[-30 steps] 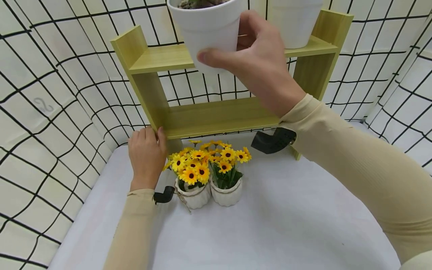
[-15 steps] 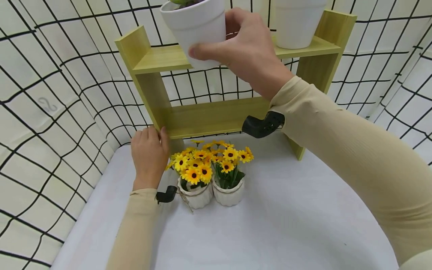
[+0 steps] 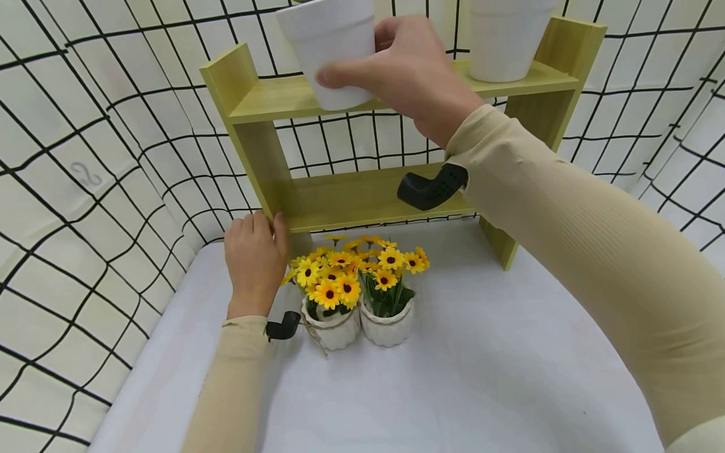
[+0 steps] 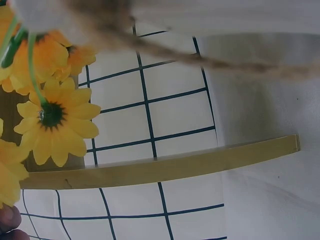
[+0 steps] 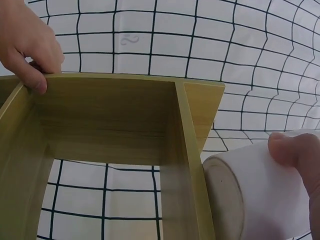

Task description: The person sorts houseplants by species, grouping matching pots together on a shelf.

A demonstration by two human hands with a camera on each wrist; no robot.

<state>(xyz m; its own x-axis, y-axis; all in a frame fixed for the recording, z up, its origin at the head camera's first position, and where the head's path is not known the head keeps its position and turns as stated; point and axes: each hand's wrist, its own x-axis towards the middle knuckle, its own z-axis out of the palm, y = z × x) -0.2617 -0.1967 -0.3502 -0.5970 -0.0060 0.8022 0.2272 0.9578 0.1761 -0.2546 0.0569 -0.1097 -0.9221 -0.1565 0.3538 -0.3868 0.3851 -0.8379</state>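
Note:
My right hand holds a white plant pot, thumb on its front wall and fingers behind. The pot leans a little to the left, its base over the top board of a small yellowish wooden shelf; its upper part is cut off by the frame. In the right wrist view the pot's round base is right at that board. Low on the shelf's left side, my left hand grips the side panel, thumb on the inner side and fingers outside.
A second white pot stands on the right of the top board. Before the shelf, two small whitish pots of yellow flowers stand side by side on the white tabletop. Black wire grid surrounds the back and sides.
My right hand has moved the white pot left and slightly away, over the top board; its plant has nearly left the head view. My left hand stays on the shelf's side panel.

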